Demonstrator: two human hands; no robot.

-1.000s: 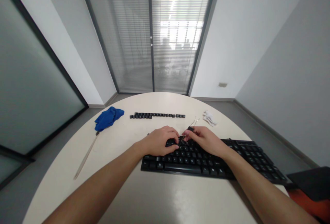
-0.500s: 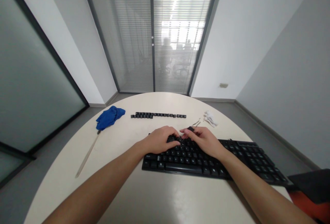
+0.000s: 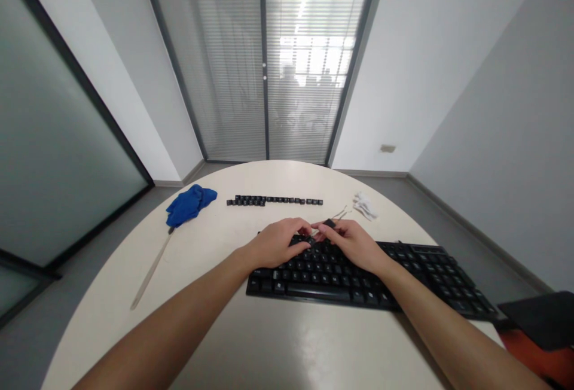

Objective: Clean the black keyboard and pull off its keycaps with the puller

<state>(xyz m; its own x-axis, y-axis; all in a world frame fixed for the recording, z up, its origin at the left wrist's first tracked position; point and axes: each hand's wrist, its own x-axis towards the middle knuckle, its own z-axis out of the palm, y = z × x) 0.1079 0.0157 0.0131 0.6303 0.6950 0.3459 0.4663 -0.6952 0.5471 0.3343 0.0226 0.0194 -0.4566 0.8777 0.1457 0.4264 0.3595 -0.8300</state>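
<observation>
A black keyboard [image 3: 314, 293] lies on the table in front of me, some of its upper keys hidden by my hands. My right hand [image 3: 356, 246] is above its upper middle rows, closed on what looks like a wire keycap puller [image 3: 330, 222] with a black grip; thin wires stick out beyond it. Over the upper left keys, my left hand [image 3: 280, 243] has thumb and fingers curled together close to the right fingertips. What lies between the left fingers is too small to make out. Loose black keycaps [image 3: 280, 200] stand in rows beyond the keyboard.
A blue cloth [image 3: 189, 206] lies at the left with a thin brush-like stick [image 3: 152, 271] below it. Crumpled white material [image 3: 365, 206] rests at the right. The round white table [image 3: 215, 342] has a black and orange chair [image 3: 540, 321] at its right edge.
Both hands stay over the upper keys with only small finger movements. The fingertips of the two hands are slightly closer together. The view has shifted a little.
</observation>
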